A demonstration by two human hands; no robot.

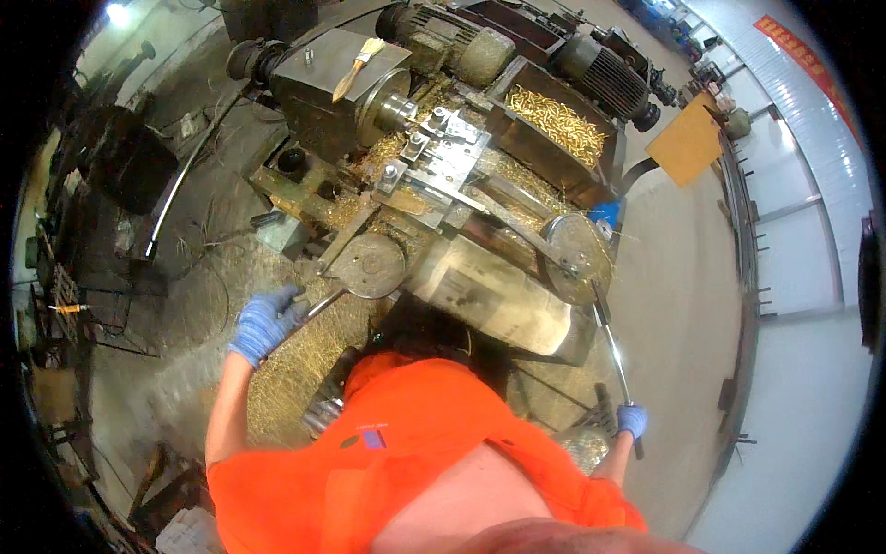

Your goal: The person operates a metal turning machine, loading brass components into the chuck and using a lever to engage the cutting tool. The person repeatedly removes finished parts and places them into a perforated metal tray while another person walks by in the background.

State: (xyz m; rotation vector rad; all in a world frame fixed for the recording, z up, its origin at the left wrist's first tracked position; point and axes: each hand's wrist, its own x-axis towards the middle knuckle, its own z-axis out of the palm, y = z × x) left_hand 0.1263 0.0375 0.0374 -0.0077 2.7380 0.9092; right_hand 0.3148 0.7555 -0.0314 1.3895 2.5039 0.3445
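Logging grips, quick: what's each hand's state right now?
Left hand: closed, holding the left lever.
Right hand: closed, holding the right lever.

The head fisheye looks down past the orange shirt (434, 411) at the machine (448, 175).

orange shirt (434, 406), mottled blue gloves (262, 325)
silver lever (616, 358), golden parts (558, 127), tan board (685, 140), red banner (805, 60), cream brush bristles (372, 49).

Two gloved hands (263, 325), two levers (615, 355), two round plates (369, 265). One brush (353, 77), one bin (530, 148), one shirt (434, 415). Brass pieces (558, 125): many, individual count not possible.
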